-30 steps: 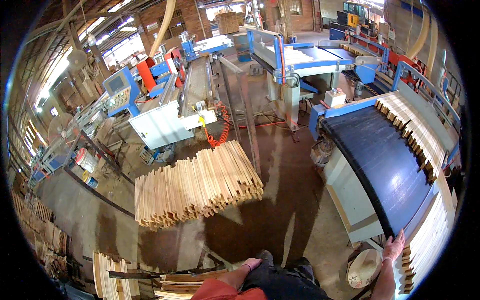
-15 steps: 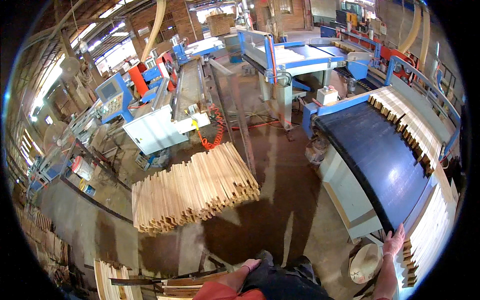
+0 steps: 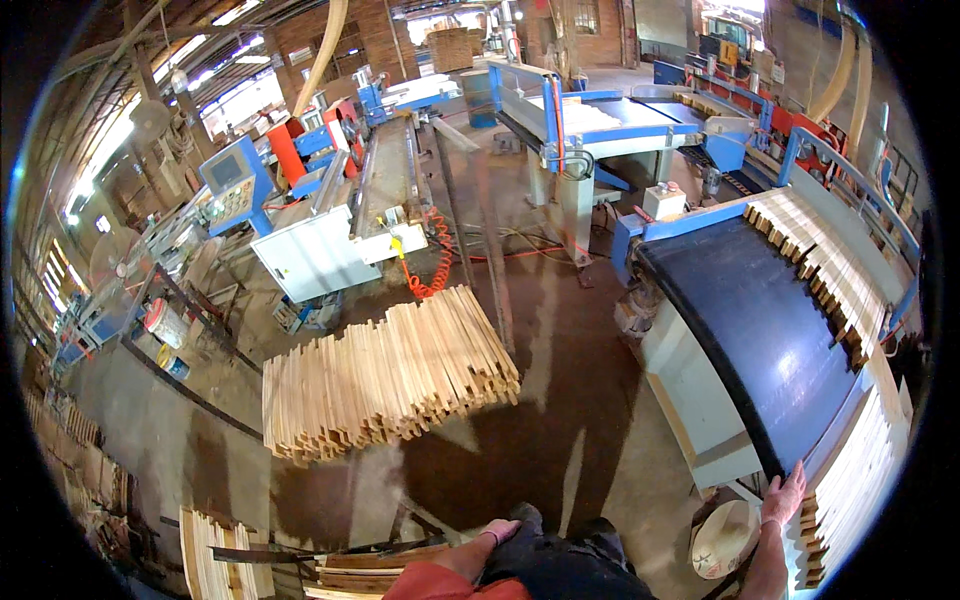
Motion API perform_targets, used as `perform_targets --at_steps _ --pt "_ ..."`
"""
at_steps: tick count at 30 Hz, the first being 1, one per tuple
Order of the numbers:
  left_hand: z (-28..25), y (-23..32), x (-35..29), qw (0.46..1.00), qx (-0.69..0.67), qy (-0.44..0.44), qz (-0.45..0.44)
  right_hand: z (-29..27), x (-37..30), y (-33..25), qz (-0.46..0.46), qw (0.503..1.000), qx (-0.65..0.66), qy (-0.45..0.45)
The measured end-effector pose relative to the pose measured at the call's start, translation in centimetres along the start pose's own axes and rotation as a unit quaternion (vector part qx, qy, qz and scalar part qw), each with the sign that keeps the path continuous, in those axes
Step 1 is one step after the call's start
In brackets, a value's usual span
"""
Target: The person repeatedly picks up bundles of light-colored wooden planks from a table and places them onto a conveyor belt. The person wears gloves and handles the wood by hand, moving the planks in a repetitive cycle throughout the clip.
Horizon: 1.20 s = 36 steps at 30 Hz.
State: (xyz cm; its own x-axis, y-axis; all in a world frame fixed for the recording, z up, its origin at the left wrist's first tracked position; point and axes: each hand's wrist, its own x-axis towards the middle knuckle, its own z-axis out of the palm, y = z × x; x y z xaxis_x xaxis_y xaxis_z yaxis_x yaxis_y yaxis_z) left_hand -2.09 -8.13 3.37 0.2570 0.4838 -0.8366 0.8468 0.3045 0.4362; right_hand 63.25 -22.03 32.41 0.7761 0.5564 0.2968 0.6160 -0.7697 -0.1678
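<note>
A wide dark conveyor belt (image 3: 775,330) curves down the right side of the view, framed in blue, with rows of short wooden slats (image 3: 830,265) riding along its far edge. Left of it on the dusty floor lies a big fanned stack of wooden strips (image 3: 385,375), with a white and blue machine (image 3: 330,245) and a coiled orange hose (image 3: 435,265) behind it. At the lower right, a lighter pile of slats (image 3: 850,495) sits against the belt's near end (stacked several layers deep).

The right hand (image 3: 782,497) rests with fingers spread and flat at the belt's lower corner, fingertips touching the belt's edge; the pile of slats lies just beside those fingers on the outer side, and the hand grips nothing. Below it sits a round pale straw hat (image 3: 722,538).

The left hand (image 3: 497,531) hangs near the person's body, low in the picture, well apart from the belt; its fingers look loosely curled, and whether they hold anything I cannot tell.
</note>
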Motion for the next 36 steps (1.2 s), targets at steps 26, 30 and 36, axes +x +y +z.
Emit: perform_targets --at_steps 26,30,36 --pt "-3.1 0.1 2.6 0.881 -0.455 0.031 -0.123 -2.4 -5.0 -8.2 -0.051 0.99 0.107 -0.074" --pt "-1.0 3.9 2.2 0.935 -0.329 -0.019 -0.133 1.1 -17.9 -7.9 -0.035 0.976 0.121 -0.179" --pt "1.1 15.3 3.2 0.975 -0.167 -0.113 -0.093 2.0 -34.8 0.7 0.164 0.78 0.09 -0.598"
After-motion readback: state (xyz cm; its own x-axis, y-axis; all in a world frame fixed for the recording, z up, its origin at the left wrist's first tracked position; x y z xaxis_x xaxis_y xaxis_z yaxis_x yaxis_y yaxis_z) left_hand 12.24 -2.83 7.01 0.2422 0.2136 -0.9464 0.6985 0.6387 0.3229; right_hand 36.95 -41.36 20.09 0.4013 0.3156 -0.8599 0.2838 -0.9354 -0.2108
